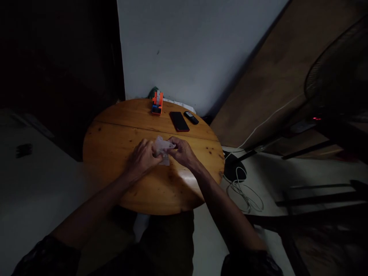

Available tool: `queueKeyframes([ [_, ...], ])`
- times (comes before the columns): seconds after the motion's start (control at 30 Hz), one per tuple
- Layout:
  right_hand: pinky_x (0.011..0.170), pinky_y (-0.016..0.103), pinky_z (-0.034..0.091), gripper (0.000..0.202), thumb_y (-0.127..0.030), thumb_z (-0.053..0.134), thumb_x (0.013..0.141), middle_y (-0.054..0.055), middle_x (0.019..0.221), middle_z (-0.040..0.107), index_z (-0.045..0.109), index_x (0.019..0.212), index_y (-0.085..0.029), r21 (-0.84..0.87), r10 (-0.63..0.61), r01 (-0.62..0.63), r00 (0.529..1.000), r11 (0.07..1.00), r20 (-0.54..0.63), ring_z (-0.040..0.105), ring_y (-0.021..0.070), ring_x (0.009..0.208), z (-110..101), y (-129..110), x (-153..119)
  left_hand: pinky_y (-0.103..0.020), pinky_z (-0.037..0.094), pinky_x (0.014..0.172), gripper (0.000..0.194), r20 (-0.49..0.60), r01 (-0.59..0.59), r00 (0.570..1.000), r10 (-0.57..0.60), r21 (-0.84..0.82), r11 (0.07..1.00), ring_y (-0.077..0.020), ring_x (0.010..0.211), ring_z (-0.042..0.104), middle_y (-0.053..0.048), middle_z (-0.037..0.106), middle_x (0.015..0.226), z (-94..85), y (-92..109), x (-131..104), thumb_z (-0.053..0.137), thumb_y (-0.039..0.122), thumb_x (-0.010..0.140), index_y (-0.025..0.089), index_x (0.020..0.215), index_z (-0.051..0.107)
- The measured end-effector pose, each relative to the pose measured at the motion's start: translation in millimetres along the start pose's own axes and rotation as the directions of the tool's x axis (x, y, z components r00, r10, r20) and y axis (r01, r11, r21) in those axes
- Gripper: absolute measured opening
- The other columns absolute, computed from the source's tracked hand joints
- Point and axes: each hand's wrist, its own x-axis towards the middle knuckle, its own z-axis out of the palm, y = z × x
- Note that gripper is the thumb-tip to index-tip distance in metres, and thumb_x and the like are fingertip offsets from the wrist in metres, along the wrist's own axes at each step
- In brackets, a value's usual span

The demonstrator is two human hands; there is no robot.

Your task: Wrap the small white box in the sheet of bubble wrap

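Plastic packet (162,148), small and pale, is pinched between the left hand (143,156) and the right hand (182,151) just above the middle of a round wooden surface (115,138), in dim light. What it holds cannot be made out. Should the grip slacken, the packet could be dropped, and anything loose inside might roll off the curved rim, since no lip is seen. Bare wood is left on both sides of the hands; a phone (179,121), a remote (191,117) and an orange tape dispenser (157,103) are kept well apart, along the far edge by the wall.
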Motion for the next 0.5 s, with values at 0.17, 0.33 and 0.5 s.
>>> queueKeyframes([
  [0.17,0.088,0.033,0.051,0.030,-0.009,0.051,0.072,0.006,0.107,0.071,0.065,0.096,-0.021,-0.127,-0.189,0.193,0.981,0.973,0.048,0.068,0.0207,0.098,4,1,-34,-0.040,0.052,0.095,0.053,-0.003,-0.088,0.996,0.089,-0.161,0.983,-0.0266,0.111,0.061,-0.011,0.059,0.126,4.1,-12,7,0.073,0.026,0.071,0.020,0.122,0.057],
  [0.33,0.104,0.044,0.048,0.037,-0.016,0.062,0.077,0.013,0.132,0.063,0.060,0.114,-0.022,-0.227,-0.327,0.344,0.939,0.911,0.112,0.060,0.0272,0.124,13,20,-53,-0.039,0.048,0.105,0.027,0.168,-0.316,0.904,0.393,-0.358,0.879,-0.0246,0.115,0.062,-0.009,0.068,0.117,-6.5,-23,10,0.061,0.024,0.083,0.019,0.108,0.070],
  [0.5,0.106,0.043,0.049,0.039,-0.008,0.059,0.078,0.015,0.131,0.063,0.059,0.115,-0.021,-0.290,-0.432,0.429,0.900,0.856,0.054,0.059,0.0259,0.126,25,41,-50,-0.045,0.040,0.116,0.064,0.262,-0.431,0.805,0.532,-0.356,0.829,-0.0288,0.137,0.049,-0.013,0.054,0.147,-11.5,-38,0,0.064,0.020,0.076,0.019,0.140,0.057],
])
